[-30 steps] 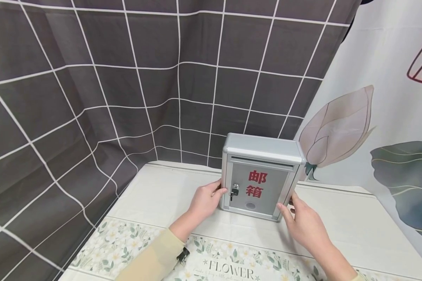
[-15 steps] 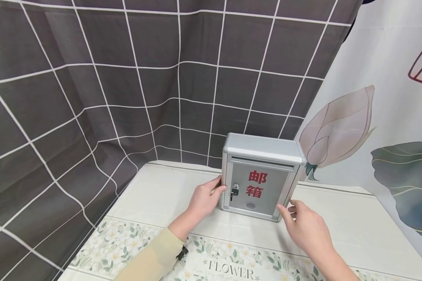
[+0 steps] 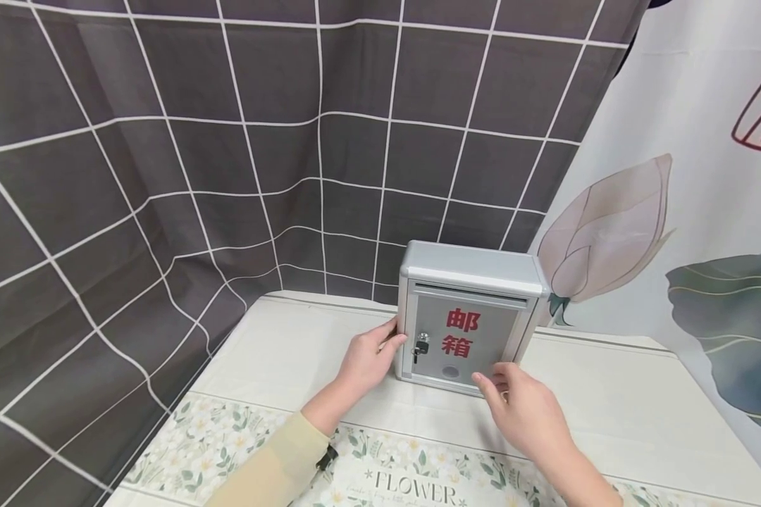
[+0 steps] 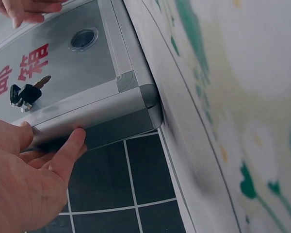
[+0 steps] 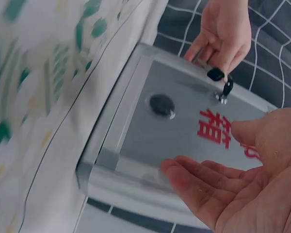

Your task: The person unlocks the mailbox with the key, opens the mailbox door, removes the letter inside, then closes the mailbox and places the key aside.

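Note:
A silver metal mailbox [image 3: 469, 282] with red characters and a slot under its lid stands upright on the table. My left hand [image 3: 366, 360] holds its left side edge, thumb at the front frame and fingers along the side. Close to that thumb, keys [image 4: 26, 94] hang from the door lock. My right hand [image 3: 529, 408] is in front of the box's lower right corner, and in the right wrist view its fingers are loosely bent with nothing between them. A small round window [image 5: 161, 105] sits low in the door.
The table [image 3: 615, 380] wears a white cloth with a floral band and the word FLOWER. Behind the mailbox hangs a dark curtain [image 3: 279, 84] with a white grid. At the right is a white curtain [image 3: 691, 211] printed with a lotus bud and leaves.
My right hand has come off the mailbox's right side and moved left, in front of its lower right corner. The left hand and the mailbox keep their places.

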A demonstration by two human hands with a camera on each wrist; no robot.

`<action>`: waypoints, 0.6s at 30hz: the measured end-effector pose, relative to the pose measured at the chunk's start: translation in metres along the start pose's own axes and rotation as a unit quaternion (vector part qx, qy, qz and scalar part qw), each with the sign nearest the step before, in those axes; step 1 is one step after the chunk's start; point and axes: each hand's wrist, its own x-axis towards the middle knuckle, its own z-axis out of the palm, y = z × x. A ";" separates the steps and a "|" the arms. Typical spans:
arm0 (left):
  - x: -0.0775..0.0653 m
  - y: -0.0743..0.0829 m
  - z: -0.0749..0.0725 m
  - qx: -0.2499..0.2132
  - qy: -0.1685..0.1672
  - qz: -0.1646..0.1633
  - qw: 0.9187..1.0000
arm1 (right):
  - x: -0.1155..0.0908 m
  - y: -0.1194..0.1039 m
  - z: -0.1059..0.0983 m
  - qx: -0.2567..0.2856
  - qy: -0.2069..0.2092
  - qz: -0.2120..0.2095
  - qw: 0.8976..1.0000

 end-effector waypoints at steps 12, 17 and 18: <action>0.000 -0.004 0.000 0.004 -0.007 0.005 1.000 | 0.018 -0.035 0.027 0.025 0.002 -0.030 0.999; 0.000 -0.002 -0.001 0.002 -0.010 0.012 1.000 | 0.027 -0.044 0.038 0.031 -0.002 -0.034 0.999; 0.000 -0.002 -0.001 0.003 -0.010 0.013 1.000 | 0.029 -0.046 0.040 0.031 0.000 -0.035 0.999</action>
